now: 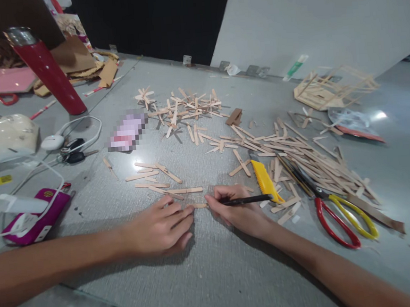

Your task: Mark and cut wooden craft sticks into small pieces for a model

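Note:
My right hand (240,212) is closed round a black pen (247,200), its tip end by a small wooden stick (199,205) on the grey table. The fingertips of my left hand (164,227) rest at the left end of that stick, the other fingers loosely spread over the table. Just beyond my left hand lie several loose wooden sticks (150,175). A yellow cutter (264,179) lies beyond my right hand, beside a large pile of sticks (308,157).
Scissors (337,209) with red and yellow handles lie right of my right hand. Farther back are more sticks (187,105) and a stick frame (324,92). At the left are a red bottle (47,71), keys (73,152), cables and a purple device (39,216).

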Action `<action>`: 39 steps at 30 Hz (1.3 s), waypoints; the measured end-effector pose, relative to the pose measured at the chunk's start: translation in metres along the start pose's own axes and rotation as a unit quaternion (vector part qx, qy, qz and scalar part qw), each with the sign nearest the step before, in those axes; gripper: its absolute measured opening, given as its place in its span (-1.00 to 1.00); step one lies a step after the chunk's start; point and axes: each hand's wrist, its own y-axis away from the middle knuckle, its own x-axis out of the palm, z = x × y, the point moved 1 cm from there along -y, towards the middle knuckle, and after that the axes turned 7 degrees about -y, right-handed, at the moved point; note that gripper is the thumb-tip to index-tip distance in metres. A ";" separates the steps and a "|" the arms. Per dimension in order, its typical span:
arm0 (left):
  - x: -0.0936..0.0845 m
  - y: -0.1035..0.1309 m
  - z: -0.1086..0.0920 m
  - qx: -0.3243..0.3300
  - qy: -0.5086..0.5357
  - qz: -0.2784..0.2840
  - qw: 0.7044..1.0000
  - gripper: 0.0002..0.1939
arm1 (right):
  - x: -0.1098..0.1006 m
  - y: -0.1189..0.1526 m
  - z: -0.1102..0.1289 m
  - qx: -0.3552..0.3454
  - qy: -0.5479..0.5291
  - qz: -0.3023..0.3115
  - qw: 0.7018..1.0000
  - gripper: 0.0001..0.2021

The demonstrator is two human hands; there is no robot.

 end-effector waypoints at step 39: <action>-0.002 -0.001 0.001 0.003 0.001 0.008 1.000 -0.71 | 0.004 -0.001 -0.004 -0.051 0.023 -0.013 0.998 -0.57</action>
